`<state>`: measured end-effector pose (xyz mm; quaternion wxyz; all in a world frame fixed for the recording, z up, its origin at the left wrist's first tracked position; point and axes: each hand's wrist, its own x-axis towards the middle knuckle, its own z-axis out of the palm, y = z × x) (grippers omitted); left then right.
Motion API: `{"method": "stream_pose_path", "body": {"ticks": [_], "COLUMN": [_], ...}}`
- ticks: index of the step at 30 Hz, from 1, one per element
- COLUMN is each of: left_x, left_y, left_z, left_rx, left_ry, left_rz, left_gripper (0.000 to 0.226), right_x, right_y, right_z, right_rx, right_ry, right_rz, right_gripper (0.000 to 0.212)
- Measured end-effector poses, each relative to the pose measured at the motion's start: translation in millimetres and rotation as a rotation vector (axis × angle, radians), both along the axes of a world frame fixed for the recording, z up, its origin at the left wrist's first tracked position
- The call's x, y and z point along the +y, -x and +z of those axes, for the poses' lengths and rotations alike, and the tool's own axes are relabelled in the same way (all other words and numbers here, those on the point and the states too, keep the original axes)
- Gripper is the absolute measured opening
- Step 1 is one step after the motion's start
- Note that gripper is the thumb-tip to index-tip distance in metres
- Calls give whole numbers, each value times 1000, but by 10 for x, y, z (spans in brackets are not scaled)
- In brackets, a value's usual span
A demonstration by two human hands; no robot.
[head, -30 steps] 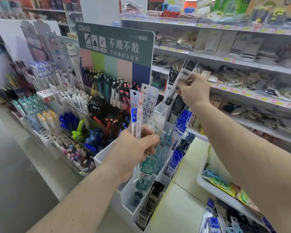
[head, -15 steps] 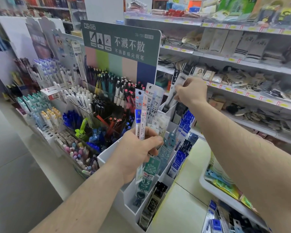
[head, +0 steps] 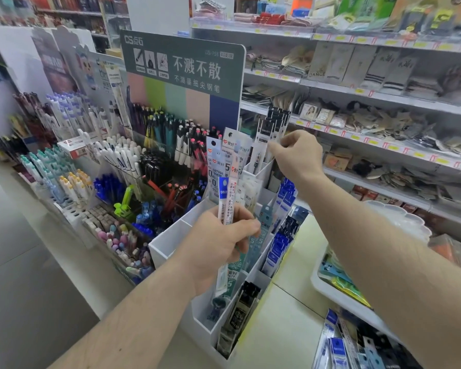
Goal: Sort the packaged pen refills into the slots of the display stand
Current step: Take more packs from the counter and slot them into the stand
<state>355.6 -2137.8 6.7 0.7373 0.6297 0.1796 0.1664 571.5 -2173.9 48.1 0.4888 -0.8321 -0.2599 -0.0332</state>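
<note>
Right hand seating black-header refill packs in top slot; left hand holding the unsorted bunch.

Right hand (head: 294, 155), centre frame, fingers curled on black-header refill packs (head: 270, 134) standing in the uppermost slot of the white display stand (head: 171, 242). Left hand (head: 221, 241), lower centre, grips a fan of mixed refill packs (head: 228, 182) above the middle slots. Judgement: lower packs straight, header up, clear of slot dividers. Open room right over the cream desk (head: 285, 334); pen display (head: 149, 166) crowds the left.
</note>
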Motion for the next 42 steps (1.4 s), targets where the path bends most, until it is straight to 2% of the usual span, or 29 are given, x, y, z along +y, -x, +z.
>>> {"method": "stream_pose_path", "body": {"ticks": [2,5,8,11,12,14,17,22,24,26,29,33,36,38,40,42], "left_x": [-43,-114,-204,-299,-326,-364,-369,-300,-307,-340,-357,-384,-386,-336,-271,-221], "left_y": [-1,-5,-21,-16,-16,-21,14,161,211,229,215,205,202,216,237,255], "left_z": [-20,-90,-212,-269,-280,-318,-372,-403,-444,-474,-508,-492,-465,-439,-405,-385], "left_rx": [-1,19,88,146,165,201,275,248,221,186,165,192,229,241,235,219], "left_ry": [53,67,6,-140,-183,-236,-290,70,102,79,10,-57,-92,-103,-104,-91], "left_rz": [-37,-64,-75,-93,-93,-97,-149,-382,-352,-270,-179,-121,-23,34,73,99], "left_gripper": [33,23,34,39,43,35,29,24,17,20,26,19,8,11,12,11], "right_x": [-185,-524,-766,-836,-855,-902,-993,-1187,-1241,-1268,-1293,-1308,-1350,-1442,-1575,-1678], "right_y": [211,652,1058,1283,1310,1326,1317,1244,1229,1234,1279,1281,1188,1064,880,705], "right_z": [-57,-192,-366,-536,-580,-631,-665,-676,-693,-716,-752,-827,-867,-866,-866,-922], "right_rx": [98,309,473,434,396,369,476,719,743,742,663,608,609,639,657,583], "right_ry": [-73,-146,-116,16,40,38,-88,-321,-344,-359,-317,-300,-384,-513,-636,-594], "right_rz": [76,258,406,344,298,264,270,312,335,352,348,295,233,153,6,-152], "right_gripper": [8,9,28,48,44,30,13,13,13,14,11,5,23,28,21,21]}}
